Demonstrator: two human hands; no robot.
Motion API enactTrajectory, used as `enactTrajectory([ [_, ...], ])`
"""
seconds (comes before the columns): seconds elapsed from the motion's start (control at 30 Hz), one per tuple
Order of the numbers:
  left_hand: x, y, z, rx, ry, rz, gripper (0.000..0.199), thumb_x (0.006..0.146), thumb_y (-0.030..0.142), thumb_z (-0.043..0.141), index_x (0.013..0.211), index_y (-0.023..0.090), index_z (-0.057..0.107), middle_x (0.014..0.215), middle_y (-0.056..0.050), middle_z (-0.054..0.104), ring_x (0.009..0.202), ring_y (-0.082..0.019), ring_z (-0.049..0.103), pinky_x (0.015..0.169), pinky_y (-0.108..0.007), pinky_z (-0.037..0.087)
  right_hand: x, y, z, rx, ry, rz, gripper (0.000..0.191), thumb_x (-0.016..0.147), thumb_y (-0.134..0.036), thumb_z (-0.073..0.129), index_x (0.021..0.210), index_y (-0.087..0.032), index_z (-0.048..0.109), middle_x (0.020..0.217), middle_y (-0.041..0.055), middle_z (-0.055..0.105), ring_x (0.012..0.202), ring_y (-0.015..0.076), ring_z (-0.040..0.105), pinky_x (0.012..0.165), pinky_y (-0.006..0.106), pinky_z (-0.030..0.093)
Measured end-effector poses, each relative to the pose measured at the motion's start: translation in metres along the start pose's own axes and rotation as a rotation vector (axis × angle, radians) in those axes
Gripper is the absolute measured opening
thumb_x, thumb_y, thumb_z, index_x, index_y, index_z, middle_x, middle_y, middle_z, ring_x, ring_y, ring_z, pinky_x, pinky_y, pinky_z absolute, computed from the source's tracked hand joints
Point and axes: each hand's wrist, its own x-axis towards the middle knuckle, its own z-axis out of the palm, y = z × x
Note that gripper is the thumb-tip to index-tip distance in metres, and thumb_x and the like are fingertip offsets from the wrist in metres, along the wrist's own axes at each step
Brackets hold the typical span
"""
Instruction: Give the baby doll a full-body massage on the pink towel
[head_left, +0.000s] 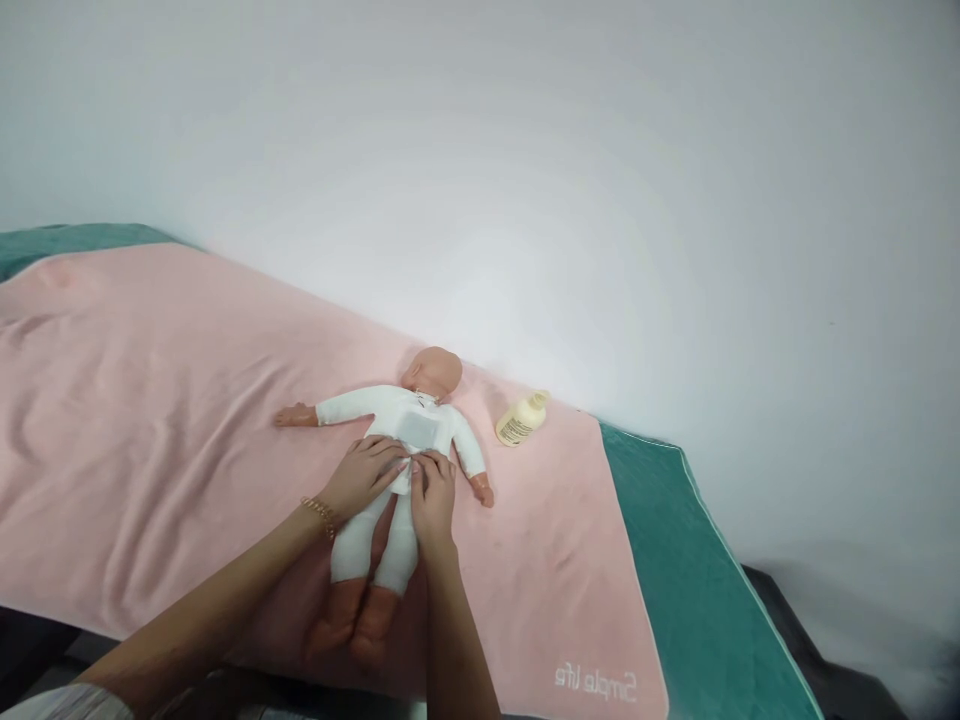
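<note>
A baby doll [390,415] with a white cloth body lies stretched out on a pink blanket [540,560], its bare head towards the wall and its brown feet towards me. A grey rectangular patch shows on its chest. My left hand [369,475] rests on the doll's belly from the left, palm down, fingers reaching to the middle. From the right, my right hand [435,490] touches the belly, its fingers bent. The fingertips of both hands nearly meet below the patch. Whether they pinch any cloth there is too small to tell.
A pale yellow bottle [520,420] lies tilted on the blanket to the right of the doll. Green cloth [675,540] shows beyond the blanket at the right and far left. Behind stands a plain white wall [525,180]. The blanket is wrinkled at the left.
</note>
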Motion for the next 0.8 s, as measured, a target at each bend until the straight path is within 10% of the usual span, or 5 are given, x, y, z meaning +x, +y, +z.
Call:
enactTrajectory([
  [0.33, 0.04, -0.003, 0.0, 0.044, 0.16, -0.022, 0.033, 0.099, 0.036, 0.037, 0.111, 0.017, 0.061, 0.118, -0.011, 0.062, 0.113, -0.027, 0.052, 0.101, -0.045, 0.038, 0.045, -0.001, -0.008, 0.026, 0.106, 0.017, 0.033, 0.097, -0.033, 0.038, 0.111, -0.018, 0.065, 0.113, 0.0105, 0.062, 0.112, 0.0224, 0.052, 0.099, 0.039, 0.04],
  [0.8, 0.065, -0.026, 0.009, 0.074, 0.046, -0.02, 0.033, 0.098, 0.036, 0.038, 0.098, 0.018, 0.066, 0.1, -0.008, 0.069, 0.099, -0.026, 0.058, 0.092, -0.042, 0.043, 0.073, 0.024, 0.016, -0.206, -0.009, -0.002, 0.024, 0.095, -0.024, 0.045, 0.093, -0.018, 0.068, 0.095, 0.009, 0.067, 0.091, 0.0237, 0.057, 0.085, 0.035, 0.04],
])
